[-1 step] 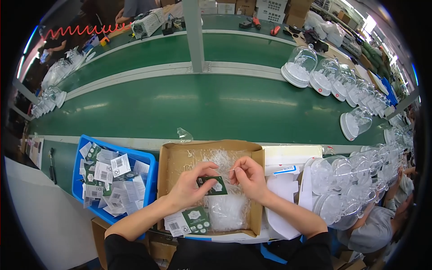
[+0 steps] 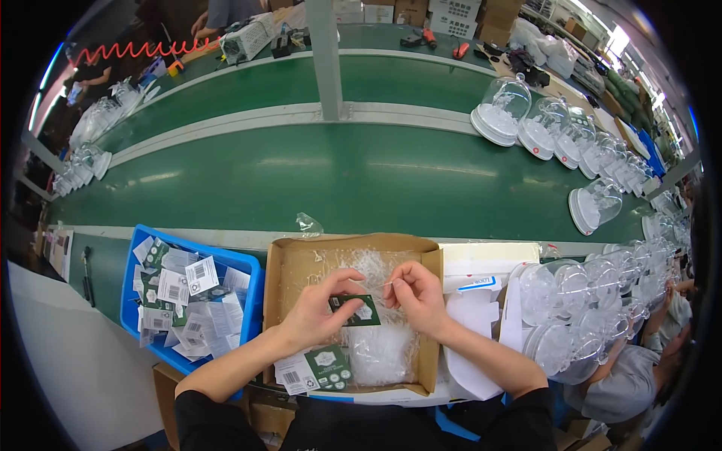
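l hand (image 2: 320, 307): thumb & index spread, thumb over green card (image 2: 365, 312); can't tell if gripped. r hand (image 2: 421, 302): thumb & index tips pressed tog. card's over cardbd box (image 2: 289, 263), nr clear plastic bundle (image 2: 380, 357). blue bin (image 2: 254, 301) to l.

Landmark: the carton tray (image 2: 289, 270), directly before me. Over it: my left hand (image 2: 320, 307) and right hand (image 2: 418, 299), one card (image 2: 362, 310) between them. In it, on my side: a pouch (image 2: 380, 359); left of this, at the tray's near left corner, further cards (image 2: 328, 368). Left of the tray: a bin (image 2: 256, 289), holding tags (image 2: 201, 275). Left again: a pen-like tool (image 2: 88, 278). Right of the tray: sheets (image 2: 470, 327), then clustered domes (image 2: 575, 289). Behind the tray: the counter (image 2: 338, 177); on it, far right, more domes (image 2: 500, 113).
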{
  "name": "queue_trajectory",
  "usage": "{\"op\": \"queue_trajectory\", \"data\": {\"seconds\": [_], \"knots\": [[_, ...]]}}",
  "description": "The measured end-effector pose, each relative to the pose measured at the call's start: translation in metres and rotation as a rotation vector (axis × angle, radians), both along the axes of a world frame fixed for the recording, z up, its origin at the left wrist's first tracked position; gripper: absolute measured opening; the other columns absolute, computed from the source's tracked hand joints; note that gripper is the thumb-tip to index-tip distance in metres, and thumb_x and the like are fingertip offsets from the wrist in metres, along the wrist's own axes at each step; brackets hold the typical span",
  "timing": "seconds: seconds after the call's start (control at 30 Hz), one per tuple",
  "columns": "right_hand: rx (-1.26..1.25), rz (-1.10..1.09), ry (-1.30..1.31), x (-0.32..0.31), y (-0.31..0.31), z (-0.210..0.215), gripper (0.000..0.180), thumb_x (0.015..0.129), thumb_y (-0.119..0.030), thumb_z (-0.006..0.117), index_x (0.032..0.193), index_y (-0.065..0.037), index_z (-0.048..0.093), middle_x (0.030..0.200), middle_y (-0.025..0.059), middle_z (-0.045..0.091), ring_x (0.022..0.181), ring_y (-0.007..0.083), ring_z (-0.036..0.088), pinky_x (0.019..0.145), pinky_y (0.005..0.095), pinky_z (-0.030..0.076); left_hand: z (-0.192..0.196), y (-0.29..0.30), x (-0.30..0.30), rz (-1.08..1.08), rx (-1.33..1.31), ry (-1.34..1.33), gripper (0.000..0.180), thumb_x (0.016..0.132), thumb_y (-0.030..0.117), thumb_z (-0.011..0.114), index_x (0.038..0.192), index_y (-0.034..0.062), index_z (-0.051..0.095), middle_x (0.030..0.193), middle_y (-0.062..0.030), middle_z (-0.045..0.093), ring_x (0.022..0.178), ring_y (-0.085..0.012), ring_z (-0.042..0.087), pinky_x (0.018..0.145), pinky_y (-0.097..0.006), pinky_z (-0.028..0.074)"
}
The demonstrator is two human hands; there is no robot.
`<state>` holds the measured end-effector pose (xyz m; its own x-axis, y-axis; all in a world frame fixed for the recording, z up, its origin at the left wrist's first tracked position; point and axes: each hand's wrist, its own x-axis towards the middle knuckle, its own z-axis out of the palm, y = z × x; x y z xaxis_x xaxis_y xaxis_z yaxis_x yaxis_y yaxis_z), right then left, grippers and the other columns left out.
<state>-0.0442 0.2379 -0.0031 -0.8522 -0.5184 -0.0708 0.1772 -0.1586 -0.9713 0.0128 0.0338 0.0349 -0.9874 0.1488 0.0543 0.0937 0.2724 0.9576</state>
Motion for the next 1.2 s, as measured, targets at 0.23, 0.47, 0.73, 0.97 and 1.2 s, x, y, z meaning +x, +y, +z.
{"op": "queue_trajectory", "data": {"seconds": [0.23,0.47,0.73,0.97,1.2], "knots": [[-0.035,0.011,-0.059,0.000,-0.001,-0.001,0.005,0.096,-0.007,0.047,0.094,-0.002,0.049,0.078,0.0027,0.059,0.067,0.0069,0.055,0.060,0.0209,0.047,0.001,-0.002,-0.003,-0.218,0.004,-0.061,0.025,0.086,0.003,0.063,0.111,0.0001,0.058,0.099,-0.0126,0.067,0.091,-0.0195,0.066,0.082,-0.031,0.052],[-0.032,0.065,-0.002,-0.001,0.001,-0.003,0.004,0.094,-0.005,0.045,0.091,-0.003,0.047,0.074,0.0030,0.057,0.066,0.0069,0.053,0.059,0.0210,0.046,0.001,-0.005,-0.003,-0.275,0.255,-0.374,0.026,0.089,0.002,0.057,0.116,0.0018,0.060,0.104,-0.0050,0.065,0.098,-0.0099,0.059,0.088,-0.027,0.048],[-0.051,0.102,-0.018,-0.001,0.001,-0.003,0.007,0.095,-0.006,0.044,0.088,-0.004,0.046,0.073,0.0033,0.056,0.065,0.0072,0.053,0.058,0.0211,0.046,0.000,-0.009,-0.005,-0.283,0.356,-0.414,0.027,0.090,0.002,0.057,0.117,0.0007,0.059,0.103,-0.0032,0.063,0.095,-0.0072,0.058,0.087,-0.024,0.047],[-0.036,0.086,0.014,-0.001,0.001,-0.001,0.007,0.095,-0.007,0.044,0.090,-0.003,0.046,0.074,0.0033,0.056,0.063,0.0074,0.053,0.057,0.0212,0.046,-0.004,-0.013,-0.008,-0.302,0.382,-0.437,0.028,0.091,0.003,0.057,0.119,0.0013,0.057,0.102,-0.0026,0.063,0.093,-0.0063,0.058,0.085,-0.023,0.047],[-0.039,0.050,-0.013,0.000,0.000,0.001,0.005,0.095,-0.006,0.048,0.092,-0.002,0.049,0.072,0.0023,0.056,0.062,0.0063,0.053,0.055,0.0200,0.046,-0.005,-0.010,-0.006,-0.265,0.394,-0.429,0.029,0.091,0.003,0.057,0.120,0.0019,0.057,0.101,-0.0012,0.063,0.093,-0.0059,0.058,0.085,-0.023,0.047]]}}
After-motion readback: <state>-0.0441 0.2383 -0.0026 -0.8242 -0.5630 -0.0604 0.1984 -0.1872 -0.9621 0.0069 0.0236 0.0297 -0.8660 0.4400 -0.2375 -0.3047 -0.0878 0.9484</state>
